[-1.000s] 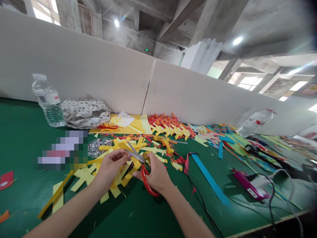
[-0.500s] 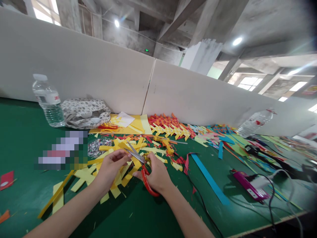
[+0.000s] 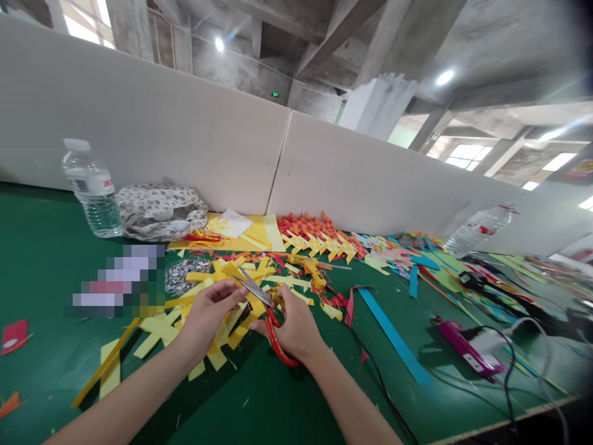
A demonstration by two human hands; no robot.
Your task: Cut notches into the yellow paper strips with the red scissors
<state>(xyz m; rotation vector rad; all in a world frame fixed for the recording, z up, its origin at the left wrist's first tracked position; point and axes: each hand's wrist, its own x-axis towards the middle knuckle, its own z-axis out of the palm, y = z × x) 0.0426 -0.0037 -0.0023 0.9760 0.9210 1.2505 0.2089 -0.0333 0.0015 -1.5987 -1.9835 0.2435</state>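
Note:
My right hand (image 3: pixel 294 324) is wrapped round the red handles of a pair of scissors (image 3: pixel 256 289). Their metal blades are parted and point up and left, close to the fingertips of my left hand (image 3: pixel 210 312). Those fingertips are pinched together; a paper strip (image 3: pixel 180 301) in yellow runs out leftward from that hand and seems to be held by it. Whether the blades touch the paper I cannot tell. Beneath and around both hands lies a pile of yellow paper strips (image 3: pixel 160 327).
Beyond the hands lie a yellow glue gun (image 3: pixel 315 272), a bag of small beads (image 3: pixel 180 276) and woven paper pieces (image 3: pixel 319 238). A bottle (image 3: pixel 95 191) stands at left. A blue strip (image 3: pixel 393 334), a purple power strip (image 3: pixel 470 349) and cables are on the right. A white partition (image 3: pixel 185 136) borders the table.

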